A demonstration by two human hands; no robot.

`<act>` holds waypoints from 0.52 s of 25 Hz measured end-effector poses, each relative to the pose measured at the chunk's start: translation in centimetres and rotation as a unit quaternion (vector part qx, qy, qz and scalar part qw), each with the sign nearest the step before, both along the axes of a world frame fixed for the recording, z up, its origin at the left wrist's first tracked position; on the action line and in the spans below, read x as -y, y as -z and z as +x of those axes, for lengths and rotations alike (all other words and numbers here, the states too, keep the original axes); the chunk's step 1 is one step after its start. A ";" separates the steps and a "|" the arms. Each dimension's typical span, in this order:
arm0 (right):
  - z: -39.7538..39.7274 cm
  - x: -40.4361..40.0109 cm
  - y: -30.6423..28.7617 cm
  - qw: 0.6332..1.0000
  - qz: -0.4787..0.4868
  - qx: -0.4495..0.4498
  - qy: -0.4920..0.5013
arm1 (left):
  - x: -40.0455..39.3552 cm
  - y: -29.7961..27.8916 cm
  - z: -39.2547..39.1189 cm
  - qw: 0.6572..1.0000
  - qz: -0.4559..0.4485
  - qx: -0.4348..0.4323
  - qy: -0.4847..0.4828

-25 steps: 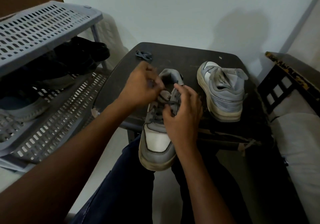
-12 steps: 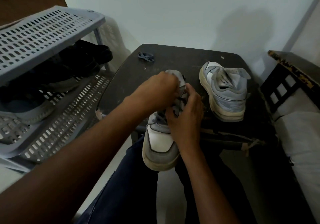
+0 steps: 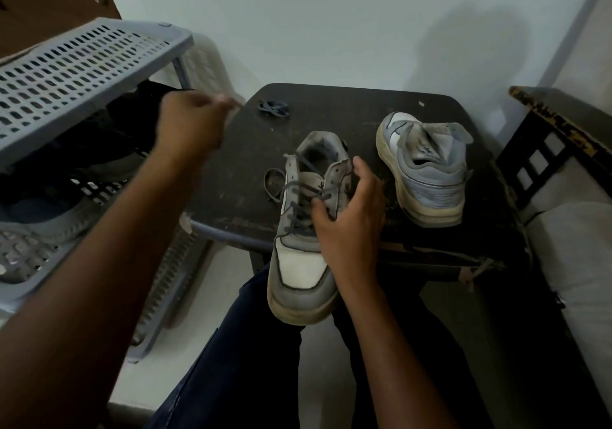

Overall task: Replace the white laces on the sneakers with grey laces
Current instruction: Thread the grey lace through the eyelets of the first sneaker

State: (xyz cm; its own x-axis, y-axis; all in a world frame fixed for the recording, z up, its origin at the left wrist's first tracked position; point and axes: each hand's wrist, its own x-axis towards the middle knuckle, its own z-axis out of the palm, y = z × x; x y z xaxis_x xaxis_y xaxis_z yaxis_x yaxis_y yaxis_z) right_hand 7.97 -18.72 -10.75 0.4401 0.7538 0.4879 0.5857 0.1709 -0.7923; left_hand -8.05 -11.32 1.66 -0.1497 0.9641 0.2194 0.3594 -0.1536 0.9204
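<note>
Sneaker (image 3: 306, 229), partly threaded with grey lace (image 3: 299, 193), is propped toe-down at the near edge of the table (image 3: 347, 110) and gripped along its side by the right hand (image 3: 351, 220). Whether anything is pinched by the blurred, raised left hand (image 3: 188, 123) cannot be told. The second sneaker (image 3: 427, 166) stands beside; a spare lace bundle (image 3: 274, 109) lies behind.

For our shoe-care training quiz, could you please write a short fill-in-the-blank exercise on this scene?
1. The right hand steadies the grey-and-white sneaker being laced on its ____ side.
2. The spare bundled grey lace lies on the dark ____.
3. The second grey-and-white sneaker has ____ laces threaded.
4. The left hand is raised towards the grey plastic ____.

Missing words: right; table; no; rack
</note>
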 end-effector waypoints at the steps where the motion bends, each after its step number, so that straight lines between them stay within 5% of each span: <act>1: 0.0 0.0 0.0 1.000 0.000 -0.002 0.000 | -0.1 0.1 -1.3 0.979 -0.038 0.200 -0.019; 3: 0.1 0.0 0.0 1.000 -0.006 -0.006 -0.001 | -0.2 0.7 -2.9 0.892 -0.079 0.441 -0.055; 5: 0.0 0.0 0.0 1.000 -0.015 -0.011 -0.001 | 0.3 0.8 -3.1 0.876 -0.071 0.473 -0.065; 6: 0.0 0.0 0.0 1.000 -0.014 -0.012 0.000 | 1.0 0.6 -2.7 0.905 -0.048 0.420 -0.043; 8: 0.1 0.2 -0.4 1.000 0.018 -0.019 -0.010 | 3.1 -0.5 -1.2 0.981 -0.013 0.181 0.066; 10: 0.3 0.4 -1.3 0.994 0.102 -0.032 -0.031 | 5.1 -1.4 0.7 0.981 -0.010 -0.091 0.171; 11: 0.4 0.6 -1.9 0.988 0.147 -0.041 -0.040 | 5.8 -1.7 1.7 0.968 -0.012 -0.147 0.204; 13: 0.1 1.2 -3.4 0.974 0.198 -0.076 -0.076 | 6.6 -1.5 3.2 0.964 -0.023 -0.121 0.235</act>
